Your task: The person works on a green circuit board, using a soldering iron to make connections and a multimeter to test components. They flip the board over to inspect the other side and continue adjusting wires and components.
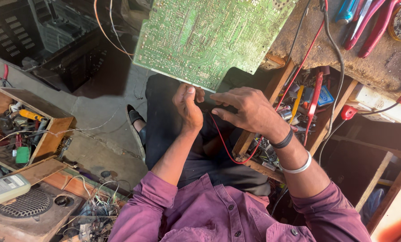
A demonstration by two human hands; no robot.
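The purple shirt point(218, 215) fills the near edge. Beyond it, the left hand point(188, 106) is closed with thumb up at the lower edge of the green circuit board point(205, 36). The right hand point(249, 110), just beside it, pinches a thin red wire point(227, 148) that loops below. The board leans off the tabletop point(379, 67) up and right of the hands. Judging by this, the wire is not yet on the board.

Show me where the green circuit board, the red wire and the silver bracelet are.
green circuit board point(205, 36), head view, middle of its solder side.
red wire point(229, 152), head view, its loop below the hands.
silver bracelet point(299, 168), head view, band on the right forearm.
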